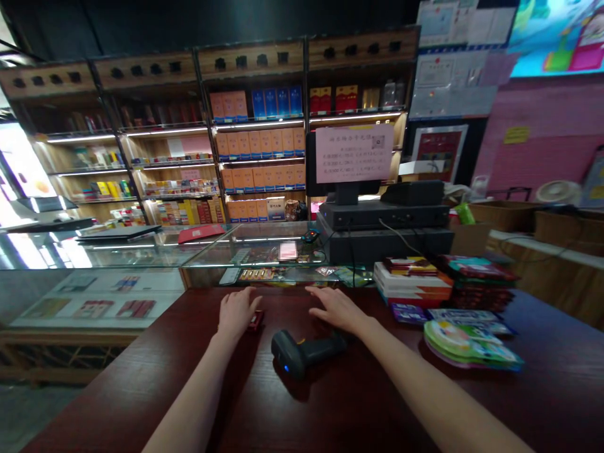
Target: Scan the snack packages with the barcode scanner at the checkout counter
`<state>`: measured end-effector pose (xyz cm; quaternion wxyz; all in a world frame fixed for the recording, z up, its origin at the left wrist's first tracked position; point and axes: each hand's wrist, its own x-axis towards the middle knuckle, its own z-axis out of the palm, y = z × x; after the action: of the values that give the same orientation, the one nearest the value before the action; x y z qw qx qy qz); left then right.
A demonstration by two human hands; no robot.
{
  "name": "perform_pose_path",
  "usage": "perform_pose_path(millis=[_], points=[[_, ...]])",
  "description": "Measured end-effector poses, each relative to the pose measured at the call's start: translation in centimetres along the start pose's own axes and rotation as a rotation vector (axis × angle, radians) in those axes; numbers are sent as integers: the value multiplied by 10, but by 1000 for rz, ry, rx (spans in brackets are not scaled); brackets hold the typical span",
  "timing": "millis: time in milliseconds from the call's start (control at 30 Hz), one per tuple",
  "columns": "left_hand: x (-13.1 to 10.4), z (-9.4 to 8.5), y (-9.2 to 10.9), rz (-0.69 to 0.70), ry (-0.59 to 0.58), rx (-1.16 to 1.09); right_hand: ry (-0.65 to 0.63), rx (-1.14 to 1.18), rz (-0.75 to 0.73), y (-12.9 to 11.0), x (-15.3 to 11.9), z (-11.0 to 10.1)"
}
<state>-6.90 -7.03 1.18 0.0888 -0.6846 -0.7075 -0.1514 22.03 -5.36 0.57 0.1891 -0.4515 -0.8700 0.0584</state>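
Note:
Both forearms reach forward over a dark red-brown counter (255, 402). My left hand (237, 310) is open near the counter's far edge, fingers pointing ahead. Beside its thumb lies a small dark red packet (255, 321), partly hidden by the hand; I cannot tell whether they touch. My right hand (337, 308) is also open, thumb and fingers apart, with nothing in it. Between the forearms a black barcode scanner (302, 353) lies on its side, a blue light glowing at its head. Its handle end sits close to my right wrist.
At right are stacked snack boxes (410, 283), purple bars (409, 313) and green-and-white pouches (467, 345). A glass display case (212, 255) adjoins the far edge. A cash register (382, 217) with a paper sign (353, 153) stands behind, before shelves of boxed goods (262, 145).

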Motion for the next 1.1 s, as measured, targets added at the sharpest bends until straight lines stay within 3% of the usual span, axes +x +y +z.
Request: perform_pose_path(millis=[233, 600, 833, 1100], points=[[18, -1, 63, 168, -18, -41, 77, -21, 58, 35, -31, -20], [44, -25, 166, 417, -65, -106, 249, -84, 189, 91, -85, -73], [50, -17, 234, 503, -96, -220, 330, -123, 294, 124, -115, -103], [58, 0, 294, 513, -142, -395, 521, -92, 357, 169, -134, -119]])
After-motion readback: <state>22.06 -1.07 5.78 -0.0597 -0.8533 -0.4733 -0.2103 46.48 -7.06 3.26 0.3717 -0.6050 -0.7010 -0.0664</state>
